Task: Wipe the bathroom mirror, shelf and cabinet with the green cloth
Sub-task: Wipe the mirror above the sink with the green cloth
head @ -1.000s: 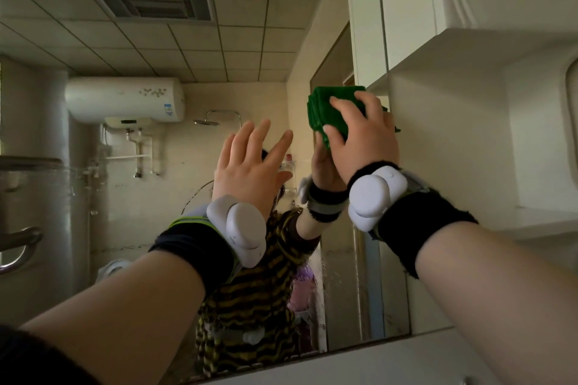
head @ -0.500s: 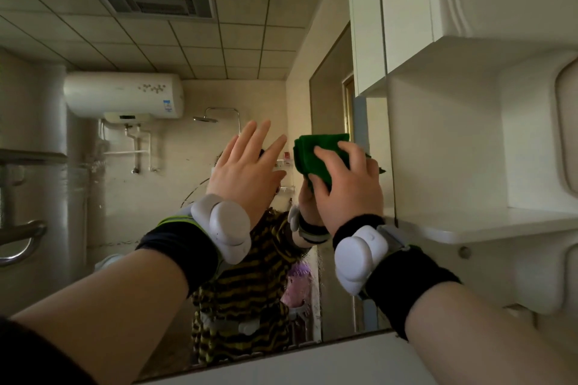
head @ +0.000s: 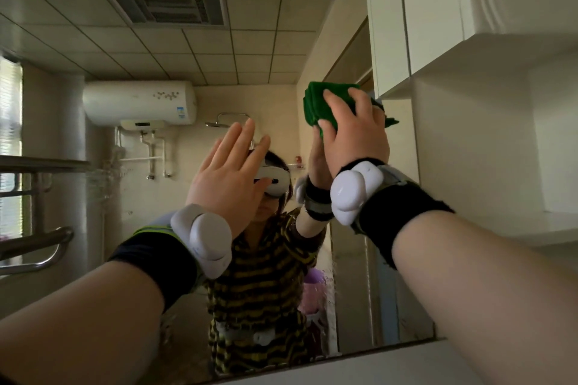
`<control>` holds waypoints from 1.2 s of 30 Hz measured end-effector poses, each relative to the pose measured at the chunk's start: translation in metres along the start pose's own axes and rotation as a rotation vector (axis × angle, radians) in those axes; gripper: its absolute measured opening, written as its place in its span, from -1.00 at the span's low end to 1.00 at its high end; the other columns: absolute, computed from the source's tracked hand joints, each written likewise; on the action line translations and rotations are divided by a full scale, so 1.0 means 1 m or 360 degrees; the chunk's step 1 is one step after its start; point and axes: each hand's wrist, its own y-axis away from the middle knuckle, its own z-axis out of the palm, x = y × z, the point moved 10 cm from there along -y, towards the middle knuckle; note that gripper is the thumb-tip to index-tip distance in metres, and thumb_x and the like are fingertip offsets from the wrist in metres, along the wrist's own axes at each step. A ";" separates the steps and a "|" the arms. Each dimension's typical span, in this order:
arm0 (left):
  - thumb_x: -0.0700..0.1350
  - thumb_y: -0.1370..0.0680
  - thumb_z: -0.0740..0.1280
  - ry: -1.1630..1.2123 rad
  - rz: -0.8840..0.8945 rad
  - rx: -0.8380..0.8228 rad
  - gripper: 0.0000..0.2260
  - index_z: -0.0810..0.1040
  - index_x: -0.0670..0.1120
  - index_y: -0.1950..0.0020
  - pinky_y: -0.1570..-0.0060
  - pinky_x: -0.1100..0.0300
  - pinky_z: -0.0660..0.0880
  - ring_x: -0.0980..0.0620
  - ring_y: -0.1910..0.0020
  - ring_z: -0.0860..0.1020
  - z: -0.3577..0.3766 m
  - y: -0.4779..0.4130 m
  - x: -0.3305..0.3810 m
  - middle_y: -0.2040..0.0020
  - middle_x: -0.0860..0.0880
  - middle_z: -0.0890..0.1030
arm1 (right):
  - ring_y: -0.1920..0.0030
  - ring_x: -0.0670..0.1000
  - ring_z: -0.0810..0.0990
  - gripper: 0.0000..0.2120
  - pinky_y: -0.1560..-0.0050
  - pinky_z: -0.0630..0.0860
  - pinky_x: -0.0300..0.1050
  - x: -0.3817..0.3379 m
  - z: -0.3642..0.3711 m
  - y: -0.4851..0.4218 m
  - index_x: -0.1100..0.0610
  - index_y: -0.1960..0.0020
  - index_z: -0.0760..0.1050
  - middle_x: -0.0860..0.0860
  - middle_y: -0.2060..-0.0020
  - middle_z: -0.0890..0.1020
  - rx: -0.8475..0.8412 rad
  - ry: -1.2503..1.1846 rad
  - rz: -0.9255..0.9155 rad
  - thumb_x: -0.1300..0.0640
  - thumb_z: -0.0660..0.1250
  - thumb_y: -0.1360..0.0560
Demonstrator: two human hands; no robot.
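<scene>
The mirror (head: 162,50) fills the left and middle of the view. My right hand (head: 356,137) holds the folded green cloth (head: 322,105) against the glass near the mirror's right edge, just below the white cabinet (head: 438,9). Fingers lie over the cloth and the thumb curls round its lower edge. To its left, my left hand (head: 228,175) is raised flat before the glass, fingers straight and together, holding nothing. The white shelf (head: 544,228) juts out at the right under the cabinet, behind my right forearm.
The glass reflects a white water heater (head: 137,103), a shower head (head: 215,124), a metal rail (head: 37,244) at the left and a person in a striped top. A white ledge (head: 391,362) runs below the mirror.
My right hand slid the cloth down the mirror's right edge, then back up to just under the cabinet. The left hand stayed raised and flat.
</scene>
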 end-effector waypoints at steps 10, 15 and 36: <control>-0.04 -0.59 0.14 0.0018 -0.0031 0.0125 -0.51 0.18 -0.10 -0.50 -0.46 0.05 -0.11 -0.08 -0.52 -0.03 0.002 0.005 0.007 -0.53 -0.12 0.05 | -0.19 0.22 0.37 -0.59 -0.05 0.47 0.12 0.000 0.000 0.021 -0.09 -0.38 0.33 0.09 -0.33 0.36 0.0041 0.0098 -0.0093 -0.03 0.19 -0.53; 0.12 -0.60 0.01 0.0037 -0.0060 0.0143 -0.47 0.15 -0.10 -0.51 -0.46 0.06 -0.17 -0.07 -0.52 -0.07 0.001 0.005 0.009 -0.54 -0.11 0.01 | -0.20 0.21 0.35 -0.58 -0.07 0.46 0.12 -0.001 -0.002 0.046 -0.08 -0.38 0.34 0.09 -0.33 0.36 -0.0040 0.0089 -0.0094 -0.03 0.20 -0.52; 0.16 -0.56 0.01 -0.0001 -0.0100 0.0113 -0.40 0.04 -0.07 -0.54 -0.45 0.08 -0.26 -0.05 -0.52 -0.15 0.002 0.006 0.011 -0.55 -0.08 -0.08 | -0.44 0.19 0.07 -0.50 -0.38 0.16 0.14 -0.005 0.018 0.068 -0.17 -0.47 0.08 0.01 -0.50 0.05 -0.0216 0.0079 -0.0025 -0.13 0.02 -0.54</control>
